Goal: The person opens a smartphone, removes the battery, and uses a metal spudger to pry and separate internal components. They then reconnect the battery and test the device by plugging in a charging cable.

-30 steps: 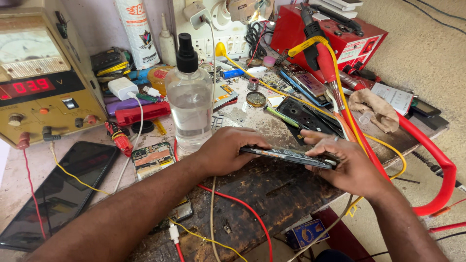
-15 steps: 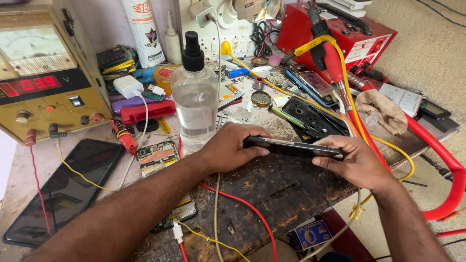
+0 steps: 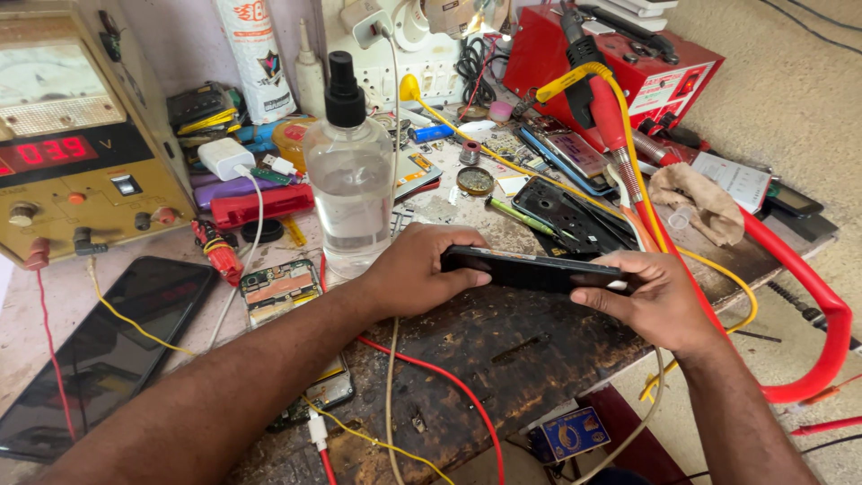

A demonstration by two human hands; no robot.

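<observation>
Both hands hold a black smartphone (image 3: 530, 269) edge-on, just above a scorched wooden workbench (image 3: 503, 359). My left hand (image 3: 422, 269) grips its left end, fingers curled over the top edge. At the right end, my right hand (image 3: 651, 296) pinches it between thumb and fingers. The phone lies nearly level and shows only its thin dark side. A clear spray bottle (image 3: 350, 175) with a black pump stands just behind my left hand.
A yellow bench power supply (image 3: 81, 144) with a red readout sits at the left, a dark phone screen (image 3: 99, 350) lies in front of it. A bare circuit board (image 3: 278, 289), an open phone back (image 3: 575, 216), a red box (image 3: 620, 63), and red and yellow cables crowd the bench.
The phone has tipped from showing its face to fully edge-on, and both hands have shifted their grip along its ends. The view has also moved slightly.
</observation>
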